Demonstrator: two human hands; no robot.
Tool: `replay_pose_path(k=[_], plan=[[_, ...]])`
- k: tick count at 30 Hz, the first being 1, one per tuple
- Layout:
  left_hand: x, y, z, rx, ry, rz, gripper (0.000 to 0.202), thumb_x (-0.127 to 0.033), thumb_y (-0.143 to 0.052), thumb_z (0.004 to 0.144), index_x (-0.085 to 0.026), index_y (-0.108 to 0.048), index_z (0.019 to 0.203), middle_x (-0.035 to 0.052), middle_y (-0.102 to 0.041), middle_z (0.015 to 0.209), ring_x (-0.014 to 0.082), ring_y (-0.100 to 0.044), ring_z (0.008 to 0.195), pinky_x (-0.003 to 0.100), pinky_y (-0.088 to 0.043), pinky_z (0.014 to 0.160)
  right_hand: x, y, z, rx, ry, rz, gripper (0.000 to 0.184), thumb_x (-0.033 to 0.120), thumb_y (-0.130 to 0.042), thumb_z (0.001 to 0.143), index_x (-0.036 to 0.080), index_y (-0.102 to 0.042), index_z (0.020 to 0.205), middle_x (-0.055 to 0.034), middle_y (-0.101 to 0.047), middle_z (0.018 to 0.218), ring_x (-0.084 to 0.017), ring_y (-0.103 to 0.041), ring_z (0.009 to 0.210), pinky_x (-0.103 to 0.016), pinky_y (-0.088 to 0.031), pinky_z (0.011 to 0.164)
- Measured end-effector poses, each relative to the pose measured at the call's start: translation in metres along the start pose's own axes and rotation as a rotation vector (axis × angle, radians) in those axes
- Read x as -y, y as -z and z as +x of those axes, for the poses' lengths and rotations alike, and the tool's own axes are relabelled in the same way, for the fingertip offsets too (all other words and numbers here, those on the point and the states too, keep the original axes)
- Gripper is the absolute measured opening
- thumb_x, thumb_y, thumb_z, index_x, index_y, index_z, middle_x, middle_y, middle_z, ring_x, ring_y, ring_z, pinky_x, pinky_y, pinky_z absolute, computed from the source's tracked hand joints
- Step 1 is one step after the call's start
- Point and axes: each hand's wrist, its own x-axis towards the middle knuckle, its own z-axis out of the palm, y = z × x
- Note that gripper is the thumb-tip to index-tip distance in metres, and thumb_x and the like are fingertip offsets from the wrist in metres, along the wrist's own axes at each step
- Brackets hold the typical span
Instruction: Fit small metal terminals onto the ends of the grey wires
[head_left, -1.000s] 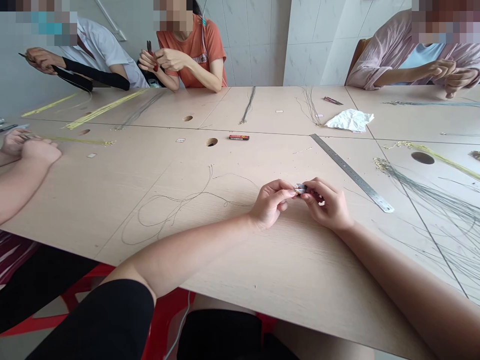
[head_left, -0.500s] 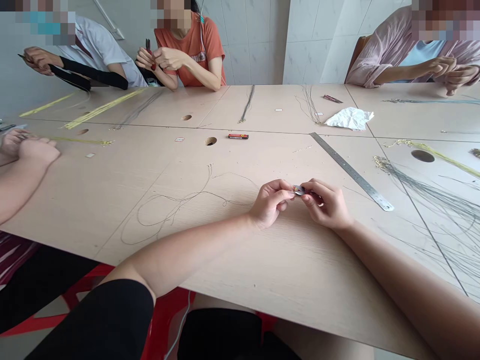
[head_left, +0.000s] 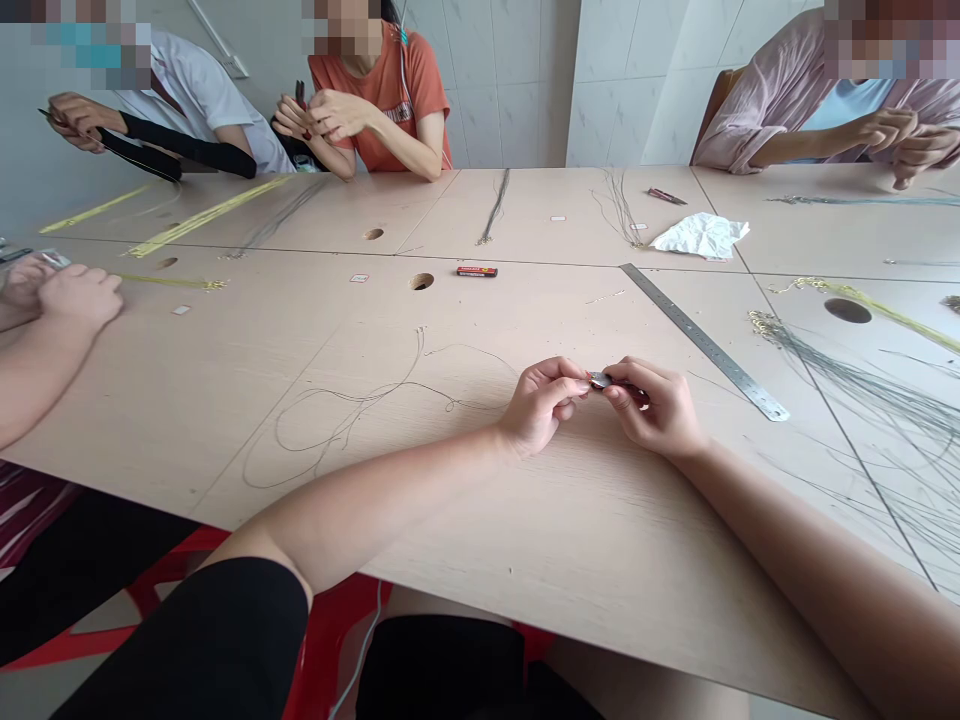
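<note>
Left hand (head_left: 541, 405) and right hand (head_left: 660, 408) pinching a small metal piece (head_left: 598, 380) between fingertips, just above the bench (head_left: 600, 590). Piece sitting midway between both hands, its long axis too small to tell, with a steel ruler (head_left: 705, 340) lying beyond the right hand.

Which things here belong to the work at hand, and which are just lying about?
At work: left hand, right hand, small metal piece pinched between them, thin wire looped on the table.
Lying about: steel ruler, crumpled white paper, small red packet.
</note>
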Motion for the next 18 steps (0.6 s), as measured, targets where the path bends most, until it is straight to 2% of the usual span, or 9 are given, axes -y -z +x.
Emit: replay_pose_path(k=[6, 14, 18], plan=[[-0.0003, -0.0001, 0.0005, -0.007, -0.009, 0.007, 0.017, -0.023, -0.069, 0.059, -0.016, -0.055, 0.057, -0.0029, -0.053, 0.058, 0.0040, -0.038, 0.051, 0.017, -0.020, 0.041, 0.0017, -0.0001, 0.0016, -0.029, 0.026, -0.018, 0.021, 0.031, -0.048, 0.094, 0.019, -0.053, 0.078, 0.0016, -0.046, 0.059, -0.008, -0.038, 0.046, -0.022, -0.032, 0.044], [-0.0011, -0.0011, 0.0002, -0.043, -0.019, 0.012, 0.018, -0.024, -0.069, 0.058, -0.016, -0.054, 0.056, -0.0034, -0.053, 0.059, 0.0028, -0.034, 0.049, 0.018, -0.020, 0.041, 0.0010, 0.0004, 0.0006, -0.021, -0.011, -0.052, 0.027, 0.037, -0.045, 0.095, 0.019, -0.054, 0.077, 0.0009, -0.048, 0.057, -0.009, -0.037, 0.045, -0.023, -0.031, 0.044], [0.0003, 0.0002, 0.0018, -0.049, -0.035, 0.019, 0.018, -0.025, -0.069, 0.060, -0.016, -0.054, 0.058, -0.0039, -0.052, 0.060, 0.0025, -0.032, 0.047, 0.018, -0.020, 0.041, 0.0007, 0.0013, 0.0001, -0.079, -0.030, -0.048, 0.026, 0.036, -0.046, 0.095, 0.019, -0.055, 0.078, 0.0004, -0.051, 0.059, -0.009, -0.040, 0.046, -0.024, -0.031, 0.044]])
